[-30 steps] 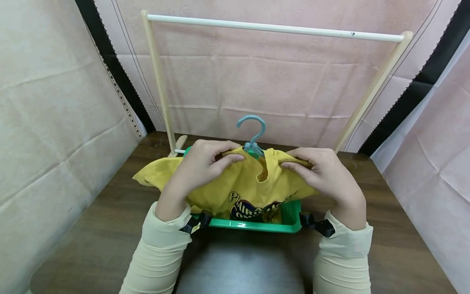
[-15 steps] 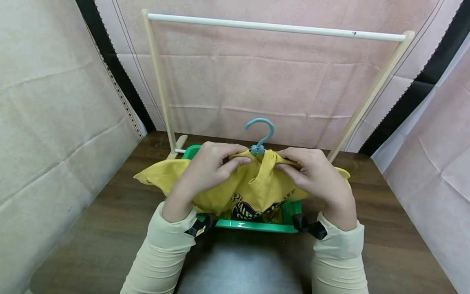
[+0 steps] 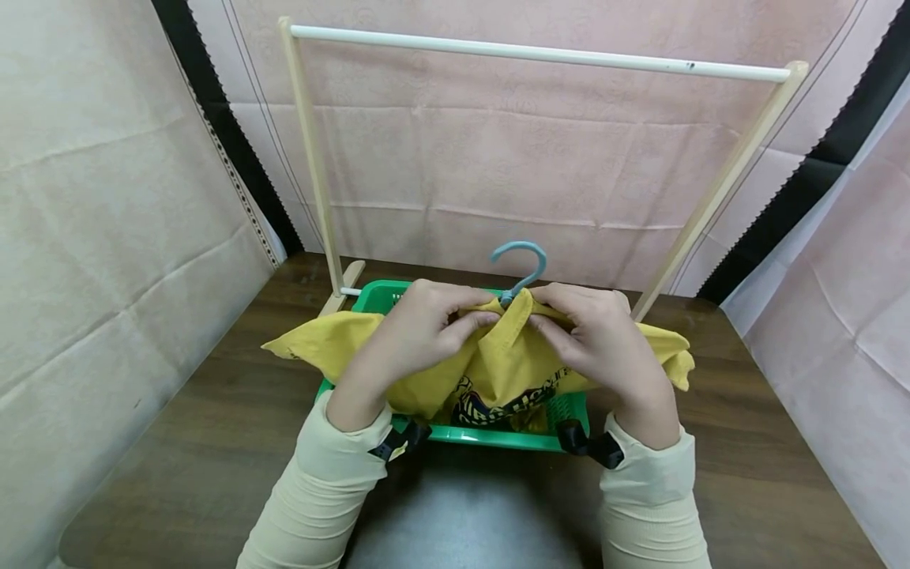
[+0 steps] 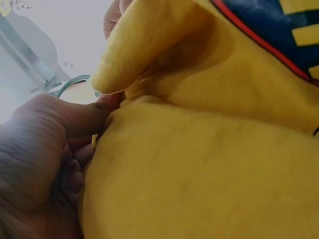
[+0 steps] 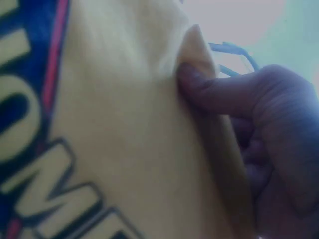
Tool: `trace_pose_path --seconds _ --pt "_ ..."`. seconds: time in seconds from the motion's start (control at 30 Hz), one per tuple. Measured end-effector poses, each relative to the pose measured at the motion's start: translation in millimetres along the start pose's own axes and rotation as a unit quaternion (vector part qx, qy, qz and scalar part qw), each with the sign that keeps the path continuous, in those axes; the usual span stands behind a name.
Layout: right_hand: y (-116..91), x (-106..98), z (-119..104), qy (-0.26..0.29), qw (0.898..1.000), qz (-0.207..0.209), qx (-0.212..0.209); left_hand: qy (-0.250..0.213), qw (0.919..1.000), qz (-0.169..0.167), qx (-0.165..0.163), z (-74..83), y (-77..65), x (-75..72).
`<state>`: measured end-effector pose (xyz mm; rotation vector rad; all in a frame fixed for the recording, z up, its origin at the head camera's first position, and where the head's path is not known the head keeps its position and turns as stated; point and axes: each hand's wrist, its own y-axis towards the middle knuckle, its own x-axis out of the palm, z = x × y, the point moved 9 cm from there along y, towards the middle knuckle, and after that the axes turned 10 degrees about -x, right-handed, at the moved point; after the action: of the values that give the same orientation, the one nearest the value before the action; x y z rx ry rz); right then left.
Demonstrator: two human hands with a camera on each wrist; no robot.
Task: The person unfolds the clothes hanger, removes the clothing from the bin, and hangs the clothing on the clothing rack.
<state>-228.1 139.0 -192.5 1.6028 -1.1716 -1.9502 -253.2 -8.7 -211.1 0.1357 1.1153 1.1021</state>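
Note:
A yellow T-shirt [image 3: 512,359] with a dark printed chest design hangs between both hands over a green basket [image 3: 490,437]. The left hand [image 3: 430,324] pinches the shirt's shoulder beside the collar, thumb in front. On the other side of the collar, the right hand [image 3: 604,336] pinches the opposite shoulder the same way. Between them a blue hanger [image 3: 528,257] pokes its hook up through the neck opening, leaning to the right; its arms are hidden by cloth and hands. Both wrist views show a thumb pressing folded yellow cloth, with the print in view.
Behind the basket stands a rack with a white top bar [image 3: 533,53] and pale wooden posts [image 3: 313,158]. All this rests on a brown wooden table [image 3: 192,442]. Pale cloth walls [image 3: 128,197] with black strips enclose the back and sides.
Both hands have drawn closer together, bunching the collar. The hanger's hook has shifted right and lower, with less of its neck showing. The right sleeve has come into sight beyond the right hand.

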Motion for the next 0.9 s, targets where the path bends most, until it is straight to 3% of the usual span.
trace_pose_path --seconds 0.27,0.37,0.6,0.9 --pt "2.9 -5.5 -4.4 -0.029 0.999 0.026 -0.005 0.011 0.9998 -0.009 -0.012 -0.3 3.8 7.0" --pt "2.5 -4.9 -3.5 -0.031 0.999 0.016 -0.006 0.017 0.9995 -0.012 -0.022 -2.9 3.6 8.0" --pt "-4.5 -3.8 5.4 0.03 0.999 -0.023 0.023 -0.004 0.9991 -0.031 -0.03 -3.7 3.7 12.4" --pt "-2.4 7.2 5.6 0.048 0.998 -0.044 0.011 -0.015 0.9984 -0.05 -0.021 -1.8 2.3 13.9"
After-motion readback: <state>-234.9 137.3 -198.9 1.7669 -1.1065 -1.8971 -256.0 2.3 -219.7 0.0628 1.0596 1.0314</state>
